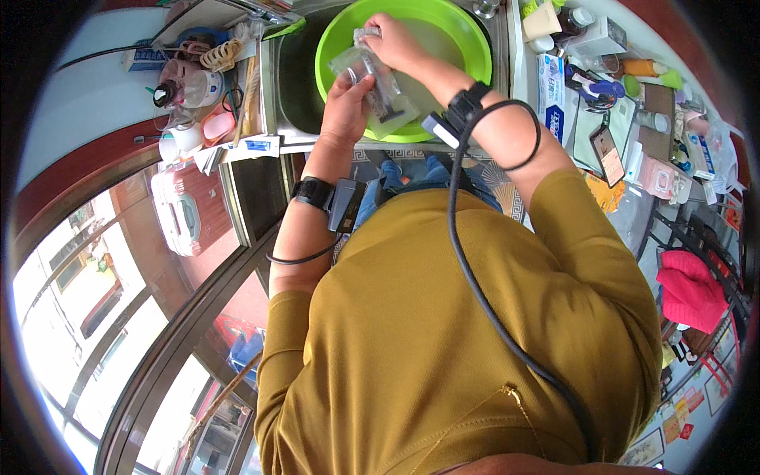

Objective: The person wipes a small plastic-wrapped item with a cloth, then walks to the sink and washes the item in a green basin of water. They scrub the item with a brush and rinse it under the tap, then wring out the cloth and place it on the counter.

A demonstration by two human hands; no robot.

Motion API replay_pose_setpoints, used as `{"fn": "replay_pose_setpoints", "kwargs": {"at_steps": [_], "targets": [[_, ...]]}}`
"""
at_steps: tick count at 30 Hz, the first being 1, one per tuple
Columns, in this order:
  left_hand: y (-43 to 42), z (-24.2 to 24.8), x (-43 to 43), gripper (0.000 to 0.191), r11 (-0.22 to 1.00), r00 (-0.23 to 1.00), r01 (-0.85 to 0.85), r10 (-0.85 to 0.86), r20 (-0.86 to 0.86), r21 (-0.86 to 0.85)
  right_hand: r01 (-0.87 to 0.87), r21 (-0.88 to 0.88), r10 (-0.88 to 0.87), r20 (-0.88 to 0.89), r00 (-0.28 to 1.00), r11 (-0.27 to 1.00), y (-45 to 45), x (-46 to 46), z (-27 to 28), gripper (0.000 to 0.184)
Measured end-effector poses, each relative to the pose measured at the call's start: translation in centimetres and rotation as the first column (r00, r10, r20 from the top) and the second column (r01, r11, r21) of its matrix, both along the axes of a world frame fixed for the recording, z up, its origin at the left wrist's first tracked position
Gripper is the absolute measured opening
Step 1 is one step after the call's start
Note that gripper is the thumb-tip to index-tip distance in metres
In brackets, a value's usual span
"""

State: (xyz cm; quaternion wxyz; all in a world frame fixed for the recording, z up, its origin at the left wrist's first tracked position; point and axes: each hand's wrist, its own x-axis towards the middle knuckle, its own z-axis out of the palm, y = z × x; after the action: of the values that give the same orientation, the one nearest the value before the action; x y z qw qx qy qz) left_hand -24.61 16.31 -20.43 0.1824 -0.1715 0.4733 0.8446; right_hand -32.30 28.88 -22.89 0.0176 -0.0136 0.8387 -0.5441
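My left hand (346, 113) holds the near side of a clear plastic container (393, 102), its thumb lying across the front. The container is tilted over the near part of a lime-green plastic basin (480, 53), and a dark strip shows on or through it. At the container's far end, the fingers of my right hand (399, 48) pinch a small, clear ribbed piece (360, 37), perhaps its cap. Whether that piece is joined to the container cannot be made out. Cloudy water appears to lie in the basin, which sits in a stainless steel sink (294, 89).
Left of the sink, a ledge carries cups, a pink soap dish (218, 126) and a toothpaste box (259, 145). On the right counter stand bottles, boxes (552, 89) and a propped phone (607, 155). A black cable (460, 237) hangs from my right wrist band.
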Motion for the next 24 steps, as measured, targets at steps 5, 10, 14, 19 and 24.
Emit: {"fn": "replay_pose_setpoints", "kwargs": {"at_steps": [5,10,14,19,24], "targets": [[-0.8,0.9,-0.2,0.029,0.992,0.993,0.113,-0.110,-0.052,0.064,0.088,-0.146,-0.021,0.407,0.913,0.985,3.2,-1.4,1.3,0.028],[-2.0,1.4,-0.5,0.033,0.975,0.978,0.209,-0.206,-0.041,0.074,-0.025,-0.665,0.250,0.245,0.937,0.746,3.8,-1.6,1.9,0.027],[-2.3,1.4,-1.1,0.036,0.949,0.949,0.314,-0.313,0.033,-0.036,-0.497,-0.256,0.537,0.120,0.835,0.829,3.4,-1.4,1.5,0.029],[-3.3,1.1,-1.8,0.047,0.927,0.930,0.367,-0.367,0.010,-0.071,-0.330,-0.089,0.332,0.000,0.943,0.940,3.1,-0.5,0.0,0.030],[-5.1,0.9,0.2,0.062,0.910,0.921,0.383,-0.390,0.011,0.156,0.124,-0.067,-0.127,-0.053,0.990,0.990,2.6,0.1,-1.0,0.030]]}}
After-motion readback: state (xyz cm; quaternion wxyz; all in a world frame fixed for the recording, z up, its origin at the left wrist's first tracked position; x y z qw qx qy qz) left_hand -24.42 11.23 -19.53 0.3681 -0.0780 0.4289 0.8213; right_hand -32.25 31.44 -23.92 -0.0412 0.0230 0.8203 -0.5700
